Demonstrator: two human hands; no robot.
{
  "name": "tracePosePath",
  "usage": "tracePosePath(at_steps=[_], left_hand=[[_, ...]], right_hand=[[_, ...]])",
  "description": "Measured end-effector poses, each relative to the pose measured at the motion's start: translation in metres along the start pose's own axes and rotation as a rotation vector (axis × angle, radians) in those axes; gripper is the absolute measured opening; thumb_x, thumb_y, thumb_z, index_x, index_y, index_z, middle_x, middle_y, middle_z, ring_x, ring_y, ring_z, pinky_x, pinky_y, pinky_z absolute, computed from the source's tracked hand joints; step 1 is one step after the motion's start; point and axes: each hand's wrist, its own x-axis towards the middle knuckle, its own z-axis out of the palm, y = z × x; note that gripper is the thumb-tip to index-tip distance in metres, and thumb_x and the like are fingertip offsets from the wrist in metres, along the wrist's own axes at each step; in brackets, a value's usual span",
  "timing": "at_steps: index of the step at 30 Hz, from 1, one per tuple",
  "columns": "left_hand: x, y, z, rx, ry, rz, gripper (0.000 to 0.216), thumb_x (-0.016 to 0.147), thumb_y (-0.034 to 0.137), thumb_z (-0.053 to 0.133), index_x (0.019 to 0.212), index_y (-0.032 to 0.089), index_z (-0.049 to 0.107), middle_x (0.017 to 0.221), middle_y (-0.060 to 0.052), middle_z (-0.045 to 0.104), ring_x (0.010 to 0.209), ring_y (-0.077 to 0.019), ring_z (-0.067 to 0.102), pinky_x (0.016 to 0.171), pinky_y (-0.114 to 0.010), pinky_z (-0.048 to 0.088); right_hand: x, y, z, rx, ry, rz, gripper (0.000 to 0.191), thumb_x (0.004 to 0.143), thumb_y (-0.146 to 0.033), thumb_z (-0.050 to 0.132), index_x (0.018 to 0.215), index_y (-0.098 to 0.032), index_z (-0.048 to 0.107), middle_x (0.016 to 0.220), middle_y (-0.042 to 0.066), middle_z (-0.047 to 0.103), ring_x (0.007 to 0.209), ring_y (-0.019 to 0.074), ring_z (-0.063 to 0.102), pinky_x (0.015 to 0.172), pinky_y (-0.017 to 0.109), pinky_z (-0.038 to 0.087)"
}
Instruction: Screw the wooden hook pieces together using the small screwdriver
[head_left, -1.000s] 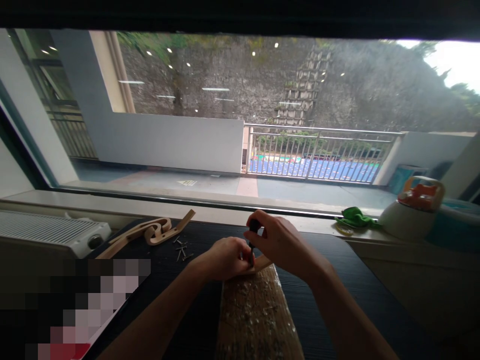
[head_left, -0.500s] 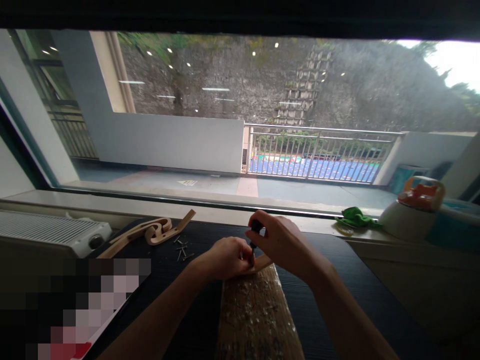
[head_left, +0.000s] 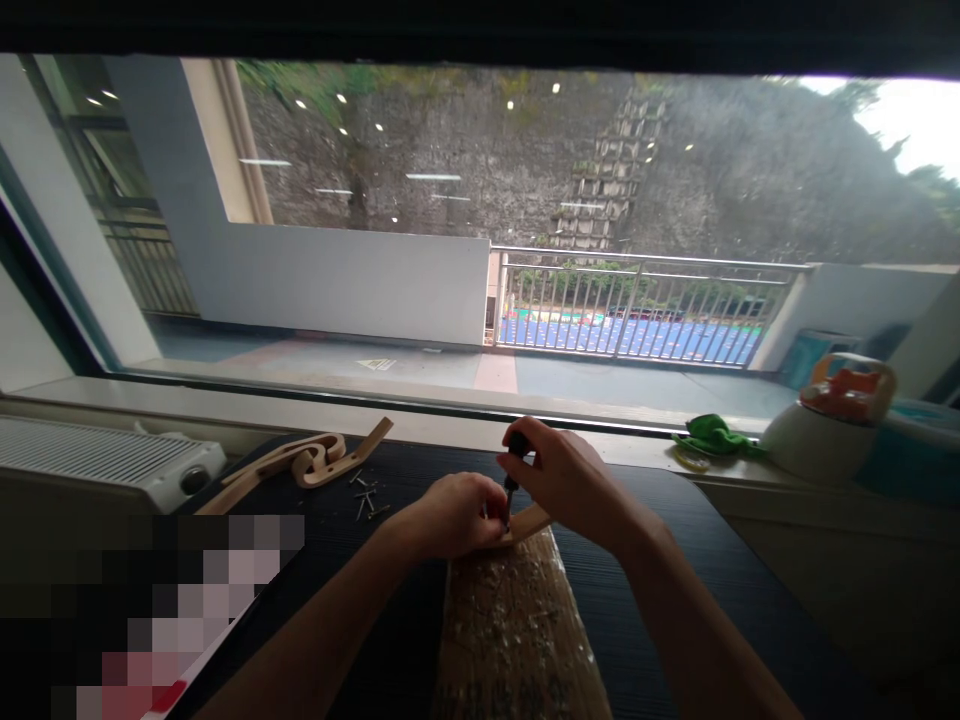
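Observation:
My right hand (head_left: 559,470) is closed around the dark handle of a screwdriver (head_left: 516,446), held upright with its shaft pointing down. Below its tip lies a pale curved wooden piece (head_left: 529,522), set across a tape-wrapped board (head_left: 517,620). My left hand (head_left: 461,510) presses on the wooden piece, its thumb and fingers closed beside the screwdriver's tip. Whether a screw is under the tip is hidden by those fingers. To the left, several loose screws (head_left: 366,497) lie scattered on the black table (head_left: 630,580).
More curved wooden pieces (head_left: 322,462) lie at the table's back left. A white radiator (head_left: 112,465) stands left of them. On the windowsill at right are a green cloth (head_left: 709,436) and a white container (head_left: 817,440) with an orange top. A large window spans the far side.
My right hand and the screwdriver have shifted slightly, with the fingers turned a little around the handle. My left hand stays on the wooden piece.

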Motion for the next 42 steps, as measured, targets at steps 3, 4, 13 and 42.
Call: tracePosePath(at_steps=[3,4,13,42], left_hand=[[0.000,0.001,-0.001,0.011,0.001,-0.015,0.017,0.071,0.028,0.056,0.072,0.019,0.070,0.066,0.001,0.066,0.061,-0.0126,0.056,0.053,-0.020,0.033],[0.000,0.002,-0.002,0.020,0.003,-0.017,0.017,0.071,0.028,0.056,0.072,0.020,0.070,0.066,0.001,0.067,0.061,-0.0128,0.056,0.053,-0.021,0.033],[-0.002,0.010,-0.012,0.051,-0.018,-0.027,0.017,0.071,0.027,0.058,0.078,0.025,0.073,0.077,0.000,0.071,0.067,-0.0154,0.059,0.057,-0.022,0.036],[0.000,0.002,-0.003,0.108,0.020,0.025,0.021,0.071,0.031,0.053,0.075,0.025,0.072,0.076,-0.001,0.071,0.071,-0.0173,0.063,0.057,-0.023,0.036]], right_hand=[[-0.001,0.001,0.001,0.001,-0.002,0.001,0.016,0.085,-0.036,0.049,0.087,-0.022,0.056,0.066,-0.002,0.059,0.057,0.0106,0.048,0.052,0.023,0.027],[-0.002,0.000,0.000,-0.002,-0.012,-0.002,0.015,0.085,-0.036,0.049,0.087,-0.022,0.056,0.067,-0.002,0.059,0.057,0.0106,0.048,0.051,0.023,0.027],[0.011,-0.026,-0.045,-0.332,-0.376,-0.114,0.006,0.072,-0.020,0.061,0.075,-0.023,0.065,0.064,-0.001,0.062,0.054,0.0107,0.048,0.050,0.025,0.025],[0.031,-0.060,-0.051,-0.555,-0.650,-0.066,0.024,0.078,-0.022,0.049,0.095,-0.019,0.066,0.091,0.006,0.068,0.078,0.0171,0.058,0.057,0.026,0.034]])
